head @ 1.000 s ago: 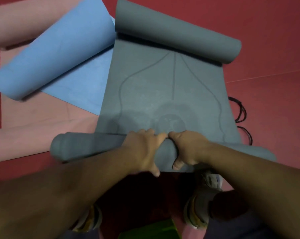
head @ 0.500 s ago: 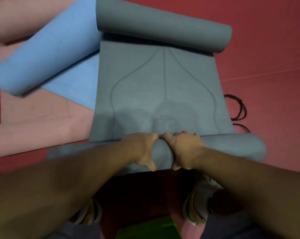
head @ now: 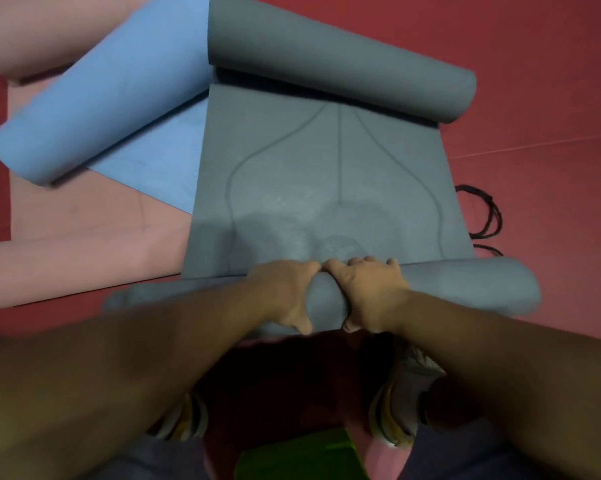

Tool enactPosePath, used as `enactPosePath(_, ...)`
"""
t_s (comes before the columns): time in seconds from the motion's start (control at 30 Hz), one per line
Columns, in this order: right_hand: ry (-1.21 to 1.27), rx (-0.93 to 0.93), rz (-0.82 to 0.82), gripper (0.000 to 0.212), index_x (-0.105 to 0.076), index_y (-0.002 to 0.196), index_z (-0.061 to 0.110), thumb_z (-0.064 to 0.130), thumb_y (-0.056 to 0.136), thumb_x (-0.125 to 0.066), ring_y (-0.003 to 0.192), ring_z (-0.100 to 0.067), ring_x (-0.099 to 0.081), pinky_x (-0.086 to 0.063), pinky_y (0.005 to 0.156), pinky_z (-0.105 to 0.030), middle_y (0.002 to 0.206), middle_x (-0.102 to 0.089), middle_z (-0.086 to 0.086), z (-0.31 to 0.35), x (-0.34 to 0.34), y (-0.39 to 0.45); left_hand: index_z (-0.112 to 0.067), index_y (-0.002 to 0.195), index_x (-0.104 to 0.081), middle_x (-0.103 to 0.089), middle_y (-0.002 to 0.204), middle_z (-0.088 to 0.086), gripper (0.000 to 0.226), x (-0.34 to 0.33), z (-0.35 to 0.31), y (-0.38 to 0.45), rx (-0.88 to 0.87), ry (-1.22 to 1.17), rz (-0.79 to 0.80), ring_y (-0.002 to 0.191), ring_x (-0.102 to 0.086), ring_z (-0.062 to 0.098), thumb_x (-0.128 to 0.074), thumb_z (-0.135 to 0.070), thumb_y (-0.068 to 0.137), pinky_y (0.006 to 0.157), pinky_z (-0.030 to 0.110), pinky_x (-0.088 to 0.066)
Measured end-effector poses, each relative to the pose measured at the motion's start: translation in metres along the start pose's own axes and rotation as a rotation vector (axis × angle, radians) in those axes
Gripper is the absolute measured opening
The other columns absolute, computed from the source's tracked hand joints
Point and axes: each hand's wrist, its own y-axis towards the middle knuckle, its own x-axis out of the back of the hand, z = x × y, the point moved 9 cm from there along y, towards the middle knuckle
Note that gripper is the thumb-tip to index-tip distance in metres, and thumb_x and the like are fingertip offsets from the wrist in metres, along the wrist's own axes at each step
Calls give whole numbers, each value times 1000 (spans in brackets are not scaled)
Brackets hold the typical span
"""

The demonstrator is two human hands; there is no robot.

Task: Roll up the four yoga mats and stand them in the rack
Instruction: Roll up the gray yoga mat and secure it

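Where the two hands meet at the middle of the near roll, the left hand (head: 287, 292) and the right hand (head: 368, 292) grip it side by side, index fingers touching, fingers curled over the top and thumbs hooked under the near edge. What they grip is the rolled near end of a dark grey rubbery yoga mat (head: 326, 188), a tube whose long axis runs left to right across the view, square to both forearms. Its right end (head: 513, 285) sticks out well past the right hand; its left end (head: 119, 299) lies partly hidden behind the left forearm. Neither hand is nearer; they share the centre.

Beyond the fingers, the flat unrolled stretch of the mat lies straight ahead, away from the person, ending in its curled far end (head: 344, 64). Rolling forward looks like the move, and with both hands at the centre the ends may trail or telescope.

A light blue foam mat (head: 95, 109) lies to the left, overlapping a pink mat (head: 84, 244). No rack shows.
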Motion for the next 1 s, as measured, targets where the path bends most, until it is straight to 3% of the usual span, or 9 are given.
enactPosePath(0.13, 134, 9, 84, 108, -34, 144, 41, 47, 52, -91, 117, -26, -60, -50, 96, -42, 126, -63, 3, -11, -4, 9, -35, 156, 1, -46, 141, 1, 130, -11, -14, -10, -13, 285, -223, 122, -51, 30, -84, -59, 61, 100, 51, -41)
enactPosePath(0.2, 162, 14, 115, 106, -37, 142, 40, 52, 51, -91, 119, -25, -58, -49, 99, -40, 128, -62, 4, -8, -12, 10, -36, 154, -4, -50, 139, 2, 127, -22, -8, -5, -21, 275, -213, 119, -53, 29, -86, -56, 59, 98, 49, -43)
enactPosePath(0.33, -47, -70, -2, 115, -27, 148, 28, 59, 56, -87, 133, -34, -37, -21, 111, -71, 139, -43, -7, 0, -14, 5, -42, 135, -40, -64, 121, -7, 95, -19, 13, 11, -29, 50, -111, 108, -64, 23, -87, -52, 53, 90, 40, -53)
enactPosePath(0.4, -117, -57, 3, 124, -17, 152, 30, 57, 54, -89, 135, -34, -35, -18, 110, -74, 142, -37, -8, 2, -20, 3, -42, 135, -47, -64, 123, -11, 95, -21, 20, 18, -29, -61, 24, 109, -64, 19, -90, -52, 50, 92, 35, -52)
enactPosePath(0.53, -81, -34, 9, 110, -26, 146, 34, 42, 58, -90, 128, -31, -44, -33, 106, -62, 139, -46, -5, -4, -30, 11, -35, 149, -38, -56, 140, -4, 113, -36, 17, 25, -37, -158, 175, 121, -57, 20, -94, -50, 52, 103, 34, -47)
enactPosePath(0.63, -25, -41, 41, 100, -34, 141, 37, 40, 58, -89, 124, -29, -49, -39, 101, -54, 133, -54, 1, -12, -31, 20, -44, 148, -24, -48, 137, 4, 116, -34, 10, 27, -18, -31, 87, 119, -56, 28, -88, -54, 51, 99, 47, -50)
enactPosePath(0.73, 45, -49, 89, 100, -37, 141, 42, 46, 56, -88, 123, -26, -53, -42, 100, -50, 132, -58, 7, -20, -32, 29, -39, 151, -15, -44, 131, 10, 125, -33, -4, 19, -9, 261, -55, 116, -53, 32, -90, -59, 53, 91, 47, -45)
enactPosePath(0.83, 34, -47, 76, 106, -29, 148, 42, 51, 59, -85, 129, -28, -47, -37, 106, -54, 141, -50, 3, -14, -43, 32, -33, 153, -12, -47, 133, 13, 122, -51, 1, 17, 21, 277, -116, 116, -53, 32, -91, -46, 61, 92, 44, -43)
enactPosePath(1.0, -95, -55, -56, 128, -2, 154, 33, 56, 59, -85, 139, -34, -25, -20, 111, -68, 148, -26, -11, -4, -58, 24, -41, 148, -26, -61, 131, 0, 109, -52, 22, 33, -37, 85, -104, 113, -63, 26, -88, -48, 58, 94, 39, -52)
